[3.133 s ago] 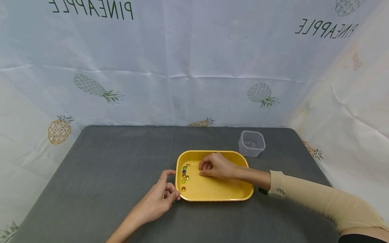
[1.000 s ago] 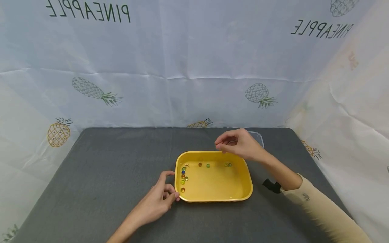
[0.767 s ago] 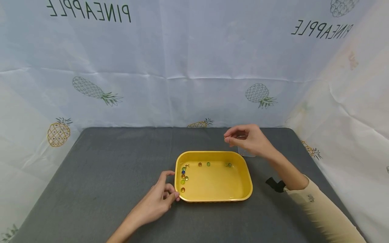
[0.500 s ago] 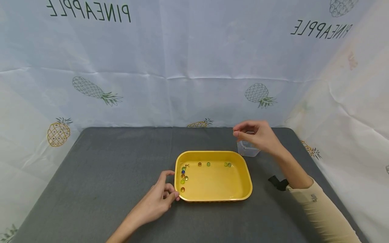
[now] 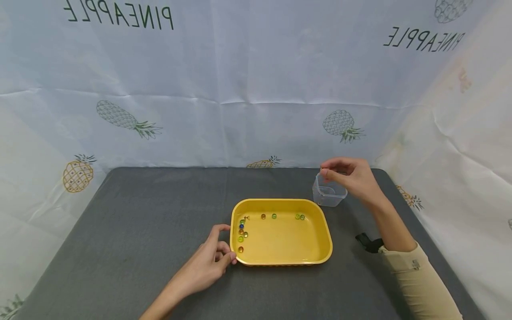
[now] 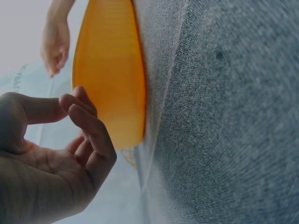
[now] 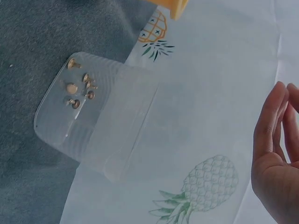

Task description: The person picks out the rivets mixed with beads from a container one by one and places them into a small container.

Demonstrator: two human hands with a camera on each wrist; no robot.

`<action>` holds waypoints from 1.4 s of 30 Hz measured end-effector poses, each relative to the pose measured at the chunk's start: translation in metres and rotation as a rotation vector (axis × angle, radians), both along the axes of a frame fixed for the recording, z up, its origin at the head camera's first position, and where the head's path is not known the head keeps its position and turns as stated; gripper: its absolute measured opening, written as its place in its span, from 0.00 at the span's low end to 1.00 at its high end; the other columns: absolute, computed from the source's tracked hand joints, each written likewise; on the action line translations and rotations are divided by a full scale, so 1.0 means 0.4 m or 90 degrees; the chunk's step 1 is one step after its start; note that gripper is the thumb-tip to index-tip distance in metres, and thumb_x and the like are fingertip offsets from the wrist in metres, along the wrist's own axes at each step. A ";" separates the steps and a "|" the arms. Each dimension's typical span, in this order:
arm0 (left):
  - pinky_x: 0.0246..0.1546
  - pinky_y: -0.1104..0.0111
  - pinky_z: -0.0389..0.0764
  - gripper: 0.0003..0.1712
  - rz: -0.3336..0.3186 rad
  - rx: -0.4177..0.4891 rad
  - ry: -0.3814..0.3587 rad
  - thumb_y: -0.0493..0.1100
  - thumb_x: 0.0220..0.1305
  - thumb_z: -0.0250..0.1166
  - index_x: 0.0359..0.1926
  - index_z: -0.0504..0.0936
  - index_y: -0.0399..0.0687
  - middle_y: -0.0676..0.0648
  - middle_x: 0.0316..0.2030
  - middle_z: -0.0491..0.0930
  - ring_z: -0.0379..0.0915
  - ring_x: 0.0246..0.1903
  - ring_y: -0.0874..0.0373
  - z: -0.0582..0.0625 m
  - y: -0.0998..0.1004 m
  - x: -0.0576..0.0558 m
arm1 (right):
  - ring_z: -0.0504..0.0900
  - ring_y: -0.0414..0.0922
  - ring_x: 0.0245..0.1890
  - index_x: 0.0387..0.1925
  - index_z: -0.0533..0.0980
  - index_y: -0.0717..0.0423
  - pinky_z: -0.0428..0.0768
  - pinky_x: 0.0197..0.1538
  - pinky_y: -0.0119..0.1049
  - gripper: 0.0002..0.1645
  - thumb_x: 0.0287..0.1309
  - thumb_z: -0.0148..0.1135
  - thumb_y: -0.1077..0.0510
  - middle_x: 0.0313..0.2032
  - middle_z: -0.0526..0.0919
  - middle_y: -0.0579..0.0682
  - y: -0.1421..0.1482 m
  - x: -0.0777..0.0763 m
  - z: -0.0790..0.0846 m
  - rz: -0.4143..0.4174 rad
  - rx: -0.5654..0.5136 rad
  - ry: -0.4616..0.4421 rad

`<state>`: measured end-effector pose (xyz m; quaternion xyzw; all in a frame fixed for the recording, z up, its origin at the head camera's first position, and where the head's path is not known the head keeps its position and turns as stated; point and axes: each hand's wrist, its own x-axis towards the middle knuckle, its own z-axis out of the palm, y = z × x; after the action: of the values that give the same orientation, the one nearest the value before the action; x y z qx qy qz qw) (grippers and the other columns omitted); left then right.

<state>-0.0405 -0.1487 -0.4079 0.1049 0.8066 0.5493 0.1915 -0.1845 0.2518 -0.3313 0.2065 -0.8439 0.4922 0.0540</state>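
My left hand [image 5: 206, 264] holds the left end of the yellow tray [image 5: 282, 238], index finger and thumb at its rim. Several glass marbles [image 5: 241, 239] line the tray's left side, and a few lie along its far side. A small brass thumbtack [image 5: 246, 218] lies near the far left corner. Over the clear plastic container [image 5: 329, 199], my right hand [image 5: 356, 180] pinches a tiny dark-gold thing, seemingly a thumbtack, mostly hidden by the fingertips. Inside the container, several brass thumbtacks [image 7: 71, 88] show in the right wrist view.
The container stands just beyond the tray's far right corner on the grey tabletop [image 5: 160, 213]. A white cloth with pineapple prints [image 5: 240, 129] hangs behind the table and at both sides. A black strap [image 5: 368, 243] sits at the right wrist.
The right hand has risen out of the tray and moved right and away, over the container. Marbles along the tray's far side now show. The left hand keeps its place.
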 end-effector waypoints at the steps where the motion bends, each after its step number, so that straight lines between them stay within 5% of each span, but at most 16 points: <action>1: 0.24 0.70 0.72 0.37 0.000 0.000 0.000 0.36 0.80 0.63 0.79 0.53 0.38 0.45 0.36 0.85 0.73 0.23 0.61 0.000 0.000 0.000 | 0.90 0.40 0.36 0.51 0.85 0.64 0.88 0.46 0.29 0.11 0.72 0.71 0.62 0.38 0.91 0.44 0.004 -0.001 -0.002 -0.001 -0.002 -0.002; 27: 0.24 0.70 0.72 0.37 -0.003 0.001 0.002 0.35 0.80 0.62 0.79 0.53 0.37 0.44 0.36 0.86 0.73 0.24 0.61 0.004 0.000 0.000 | 0.91 0.36 0.37 0.55 0.84 0.69 0.86 0.48 0.23 0.17 0.73 0.70 0.59 0.38 0.89 0.32 0.087 -0.031 -0.047 -0.065 0.025 -0.035; 42: 0.24 0.70 0.72 0.37 -0.004 -0.004 -0.002 0.35 0.80 0.62 0.79 0.53 0.37 0.43 0.36 0.85 0.73 0.24 0.62 0.005 0.002 -0.001 | 0.91 0.33 0.38 0.55 0.86 0.63 0.87 0.48 0.25 0.17 0.73 0.71 0.55 0.42 0.91 0.42 0.117 -0.056 -0.097 -0.087 0.078 -0.070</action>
<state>-0.0408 -0.1478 -0.4059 0.1063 0.8078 0.5460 0.1949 -0.2070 0.2988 -0.3702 0.1243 -0.8863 0.4452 0.0281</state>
